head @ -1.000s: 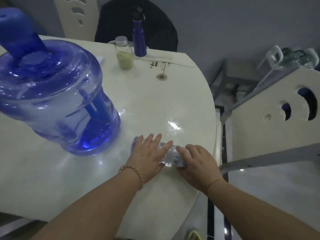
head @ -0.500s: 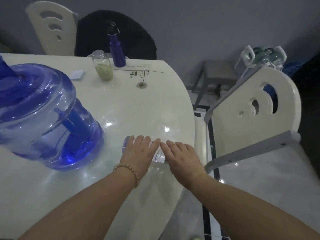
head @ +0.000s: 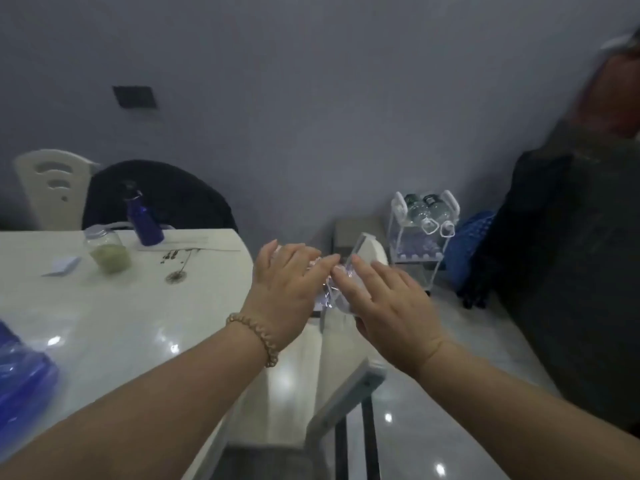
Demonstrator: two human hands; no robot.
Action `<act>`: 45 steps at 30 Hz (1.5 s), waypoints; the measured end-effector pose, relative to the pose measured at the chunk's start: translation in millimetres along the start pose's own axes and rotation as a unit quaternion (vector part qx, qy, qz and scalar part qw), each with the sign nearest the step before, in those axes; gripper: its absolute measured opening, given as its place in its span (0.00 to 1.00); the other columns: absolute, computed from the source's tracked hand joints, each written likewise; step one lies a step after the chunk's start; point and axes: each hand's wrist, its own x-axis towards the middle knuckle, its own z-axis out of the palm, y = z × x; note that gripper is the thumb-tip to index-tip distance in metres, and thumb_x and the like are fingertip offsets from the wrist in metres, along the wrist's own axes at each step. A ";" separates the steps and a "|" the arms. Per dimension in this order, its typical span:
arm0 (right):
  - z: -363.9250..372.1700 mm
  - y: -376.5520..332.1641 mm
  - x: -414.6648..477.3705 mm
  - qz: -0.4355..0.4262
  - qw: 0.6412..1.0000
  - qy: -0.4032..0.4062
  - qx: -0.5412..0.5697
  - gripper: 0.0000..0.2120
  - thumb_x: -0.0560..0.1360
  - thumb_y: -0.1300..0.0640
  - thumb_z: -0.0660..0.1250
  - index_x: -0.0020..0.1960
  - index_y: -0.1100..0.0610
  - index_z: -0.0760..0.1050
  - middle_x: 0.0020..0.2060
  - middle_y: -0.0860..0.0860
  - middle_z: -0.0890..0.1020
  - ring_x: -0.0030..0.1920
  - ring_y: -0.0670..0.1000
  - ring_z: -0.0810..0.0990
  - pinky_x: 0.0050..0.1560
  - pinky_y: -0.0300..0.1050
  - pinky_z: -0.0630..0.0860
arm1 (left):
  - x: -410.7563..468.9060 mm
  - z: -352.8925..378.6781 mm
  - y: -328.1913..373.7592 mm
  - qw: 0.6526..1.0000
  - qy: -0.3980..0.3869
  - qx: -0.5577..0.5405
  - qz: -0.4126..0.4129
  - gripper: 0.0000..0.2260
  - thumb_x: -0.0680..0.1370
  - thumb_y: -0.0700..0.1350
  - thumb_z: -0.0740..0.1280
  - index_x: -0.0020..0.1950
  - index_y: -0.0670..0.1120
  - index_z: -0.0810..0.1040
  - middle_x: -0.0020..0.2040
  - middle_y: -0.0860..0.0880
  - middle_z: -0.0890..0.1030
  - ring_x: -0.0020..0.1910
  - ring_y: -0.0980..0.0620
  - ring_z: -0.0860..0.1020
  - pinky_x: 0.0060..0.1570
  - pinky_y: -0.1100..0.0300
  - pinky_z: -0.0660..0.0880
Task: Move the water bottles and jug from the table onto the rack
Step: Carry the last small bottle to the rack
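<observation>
Plainly, in the head view, a clear water bottle [head: 331, 289] was held crosswise between both hands, off the counter [head: 138, 323] and just past its rounded edge, above a white chair [head: 369, 249]. The left hand [head: 285, 289], a bead bracelet [head: 254, 336] at its wrist, was curled over one end. The right hand [head: 391, 306] was laid over the other end, fingers fairly straight on top and thumb tucked beneath. Most of the bottle was hidden by them. The blue water jug [head: 20, 375] was seen at the counter's near left, cut by the frame. A blue metal bottle [head: 143, 221] and a jar of green contents [head: 109, 254] were stood at the far side. The rack [head: 420, 247] was seen on the floor by the wall, well apart, with clear bottles [head: 422, 209] on its top tier.
</observation>
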 end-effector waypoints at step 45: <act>268.4 685.0 150.7 0.062 0.975 -0.214 -0.001 0.42 0.67 0.58 0.74 0.74 0.50 0.55 0.73 0.56 0.64 0.57 0.61 0.75 0.45 0.55 0.78 | 531.0 551.3 157.8 0.967 -0.246 0.012 0.068 0.29 0.75 0.41 0.62 0.74 0.51 0.57 0.70 0.46 0.67 0.72 0.46 0.60 0.70 0.40 0.48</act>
